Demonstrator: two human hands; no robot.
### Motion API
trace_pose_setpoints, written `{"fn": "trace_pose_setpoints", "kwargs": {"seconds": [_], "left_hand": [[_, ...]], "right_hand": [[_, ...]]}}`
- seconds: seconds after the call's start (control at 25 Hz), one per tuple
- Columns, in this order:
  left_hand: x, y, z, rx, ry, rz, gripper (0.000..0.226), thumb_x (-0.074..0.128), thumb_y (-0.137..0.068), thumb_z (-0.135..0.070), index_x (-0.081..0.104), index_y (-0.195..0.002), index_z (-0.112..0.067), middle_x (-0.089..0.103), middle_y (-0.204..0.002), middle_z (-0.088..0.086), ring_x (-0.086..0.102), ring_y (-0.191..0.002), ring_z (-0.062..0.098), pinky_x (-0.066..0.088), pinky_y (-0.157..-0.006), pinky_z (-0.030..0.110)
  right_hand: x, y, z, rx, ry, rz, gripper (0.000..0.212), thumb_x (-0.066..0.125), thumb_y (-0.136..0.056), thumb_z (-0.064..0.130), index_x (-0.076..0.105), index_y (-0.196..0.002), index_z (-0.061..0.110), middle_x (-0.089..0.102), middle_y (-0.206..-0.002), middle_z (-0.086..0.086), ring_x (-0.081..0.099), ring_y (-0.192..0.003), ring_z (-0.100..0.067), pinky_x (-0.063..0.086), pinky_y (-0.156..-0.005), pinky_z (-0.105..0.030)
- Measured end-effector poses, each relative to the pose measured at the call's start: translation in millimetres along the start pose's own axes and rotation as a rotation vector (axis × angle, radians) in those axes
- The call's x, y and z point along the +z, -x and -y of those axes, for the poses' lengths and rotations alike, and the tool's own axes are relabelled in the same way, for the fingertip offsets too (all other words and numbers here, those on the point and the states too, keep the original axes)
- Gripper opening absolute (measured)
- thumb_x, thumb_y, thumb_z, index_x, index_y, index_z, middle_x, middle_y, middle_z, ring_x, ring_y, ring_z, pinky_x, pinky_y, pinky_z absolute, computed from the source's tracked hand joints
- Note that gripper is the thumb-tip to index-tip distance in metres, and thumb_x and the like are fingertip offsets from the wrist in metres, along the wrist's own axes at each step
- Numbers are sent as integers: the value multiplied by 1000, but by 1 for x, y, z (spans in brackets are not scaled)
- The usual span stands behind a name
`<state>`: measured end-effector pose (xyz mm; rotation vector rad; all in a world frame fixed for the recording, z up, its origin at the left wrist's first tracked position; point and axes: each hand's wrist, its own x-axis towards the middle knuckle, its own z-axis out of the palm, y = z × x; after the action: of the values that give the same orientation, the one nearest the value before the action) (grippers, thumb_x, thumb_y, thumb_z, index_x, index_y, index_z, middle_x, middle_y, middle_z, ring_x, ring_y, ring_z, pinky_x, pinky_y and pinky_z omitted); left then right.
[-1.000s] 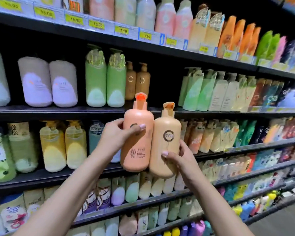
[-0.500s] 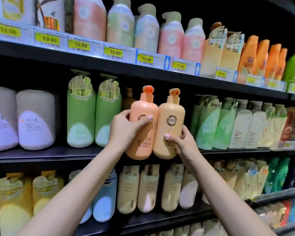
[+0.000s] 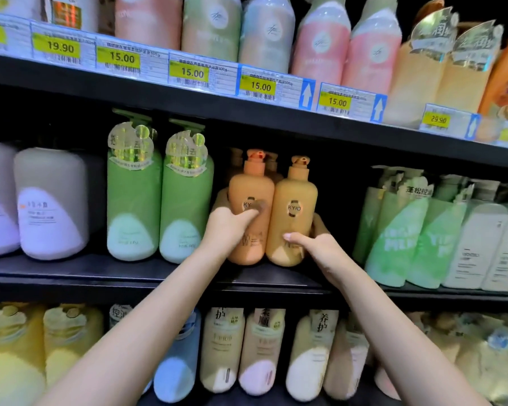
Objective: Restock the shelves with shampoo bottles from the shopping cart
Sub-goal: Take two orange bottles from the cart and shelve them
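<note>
Two orange pump bottles side by side, touching, upright on middle shelf (image 3: 129,271). Left hand (image 3: 228,227) wraps the peach bottle (image 3: 251,200), thumb across its label. Right hand (image 3: 314,244) grips the tan bottle (image 3: 295,206) low down. Green bottles (image 3: 159,200) just left, pale green bottles (image 3: 399,235) right.

A matt, smooth plastic finish is shown by the peach pump bottle (image 3: 251,209) and the tan pump bottle (image 3: 294,212). The green bottles (image 3: 159,200) are wrapped in smooth film, with shiny foil-like tags at their necks. The shelf (image 3: 100,271) is seen as dark, matt metal. Glossy paper price labels (image 3: 192,72) are held behind clear plastic strips.
</note>
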<state>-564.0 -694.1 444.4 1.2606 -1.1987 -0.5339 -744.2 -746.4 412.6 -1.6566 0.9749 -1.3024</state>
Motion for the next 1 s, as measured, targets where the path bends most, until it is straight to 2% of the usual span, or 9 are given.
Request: {"fn": "trace_pose_setpoints", "kwargs": {"seconds": [0.08, 0.2, 0.24, 0.32, 0.44, 0.64, 0.84, 1.0], "left_hand": [[4, -2, 0, -68, 4, 21, 31, 66, -84, -41, 48, -88, -17, 62, -103, 13, 60, -95, 27, 50, -87, 34], [11, -6, 2, -59, -26, -17, 57, 67, -82, -44, 45, -121, -7, 62, -113, 15, 59, -104, 31, 48, -92, 36], [13, -6, 4, -53, -86, -24, 57, 68, -82, -41, 48, -121, -4, 62, -112, 17, 59, -105, 33, 48, -91, 36], [18, 3, 7, -70, -269, -28, 48, 70, -80, -34, 57, -105, 5, 63, -101, 18, 59, -100, 33, 48, -85, 36], [25, 11, 11, -56, -295, -128, 48, 76, -76, -30, 55, -97, 8, 64, -101, 24, 59, -98, 38, 48, -85, 43], [31, -7, 16, -110, -275, -193, 68, 77, -75, -30, 41, -122, 4, 56, -124, 24, 53, -116, 37, 42, -93, 37], [40, -25, 23, -144, -277, -241, 74, 76, -76, -25, 34, -130, 3, 43, -136, 22, 45, -125, 36, 36, -102, 38], [42, -28, 28, -130, -325, -244, 73, 72, -80, -29, 32, -134, 2, 40, -137, 22, 42, -126, 37, 33, -102, 38]], "right_hand": [[-5, -9, 1, 13, 60, 45, 69, 81, -65, 20, 49, -125, 22, 69, -105, 4, 68, -86, -2, 54, -68, -16], [-5, -21, 1, 38, 73, 57, 66, 81, -71, 14, 47, -127, 18, 65, -117, -4, 66, -97, -13, 55, -78, -27], [-3, -24, 1, 42, 84, 33, 67, 81, -71, 14, 46, -128, 16, 63, -119, -6, 64, -99, -16, 55, -81, -31], [1, -27, 0, 47, 92, -12, 71, 81, -71, 15, 42, -130, 11, 60, -120, -7, 62, -102, -21, 54, -84, -35], [3, -31, -3, 46, 125, -24, 72, 81, -71, 19, 42, -131, 11, 59, -119, -7, 61, -102, -21, 53, -82, -34], [5, -35, -3, 42, 152, -28, 73, 81, -72, 19, 42, -134, 10, 58, -122, -7, 59, -104, -21, 52, -86, -34], [6, -35, -4, 30, 162, -43, 69, 80, -73, 15, 45, -132, 8, 59, -123, -10, 59, -99, -20, 50, -83, -31], [10, -39, -2, 42, 191, -52, 74, 82, -71, 17, 41, -132, 7, 56, -119, -8, 57, -97, -18, 49, -82, -30]]}}
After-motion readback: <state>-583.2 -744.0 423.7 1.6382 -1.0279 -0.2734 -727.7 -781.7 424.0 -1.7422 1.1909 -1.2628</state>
